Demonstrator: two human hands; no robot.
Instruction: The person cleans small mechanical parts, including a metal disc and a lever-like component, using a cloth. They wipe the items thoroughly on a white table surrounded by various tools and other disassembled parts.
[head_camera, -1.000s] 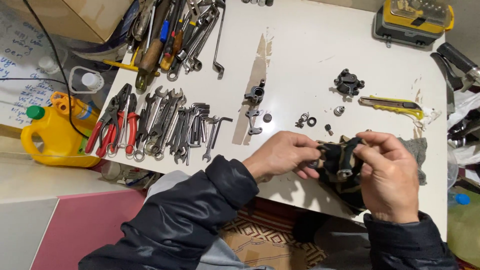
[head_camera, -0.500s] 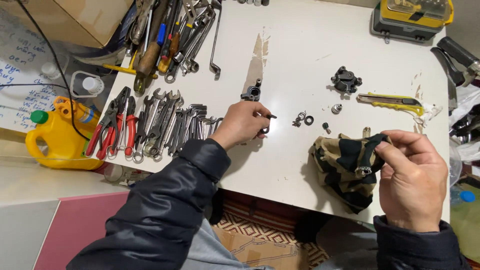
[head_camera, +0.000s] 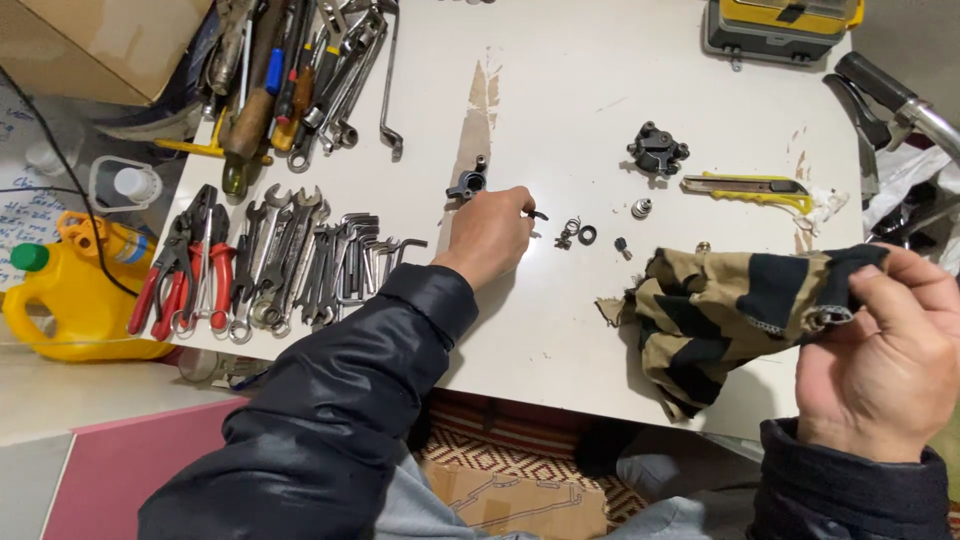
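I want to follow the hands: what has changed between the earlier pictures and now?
The left hand let go of the striped rag, moved left to the small metal parts and now grips a small dark bracket. The right hand kept pinching the rag, drawing it right. The yellow knife and wrenches stayed put.

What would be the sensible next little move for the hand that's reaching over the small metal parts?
Probably lift the small dark metal bracket off the white table and carry it toward the camouflage rag. The left hand is pinched on it, while the right hand holds the rag up, apart from it.
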